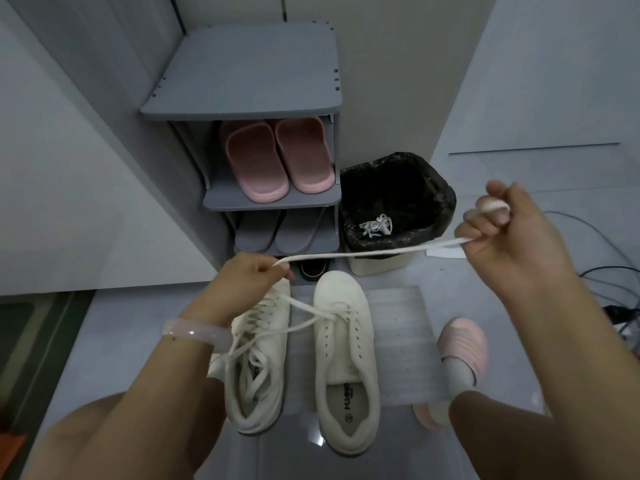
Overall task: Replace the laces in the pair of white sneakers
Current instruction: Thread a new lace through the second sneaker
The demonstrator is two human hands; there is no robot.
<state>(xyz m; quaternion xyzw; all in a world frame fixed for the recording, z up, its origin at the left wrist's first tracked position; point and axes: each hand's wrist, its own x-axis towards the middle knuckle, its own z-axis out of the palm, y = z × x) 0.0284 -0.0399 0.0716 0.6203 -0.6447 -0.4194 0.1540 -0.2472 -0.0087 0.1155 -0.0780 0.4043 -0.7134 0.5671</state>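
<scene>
Two white sneakers stand side by side on a pale foam sheet [398, 327] on the floor. The left sneaker [256, 368] has loose laces through its eyelets. The right sneaker [346, 351] shows bare eyelets along most of its length, with lace strands lying across its upper part. A white lace [363, 254] is stretched between my hands above the shoes. My left hand [249, 275] pinches one end over the left sneaker's toe. My right hand [509, 230], raised at the right, grips the other end, with lace wound round its fingers.
A grey shoe rack [242, 109] holds pink slippers [273, 161] and grey slippers behind the shoes. A bin with a black liner [398, 202] beside it holds a bundle of old white laces [377, 226]. My foot in a pink slipper [460, 355] is at the right. Cables lie at far right.
</scene>
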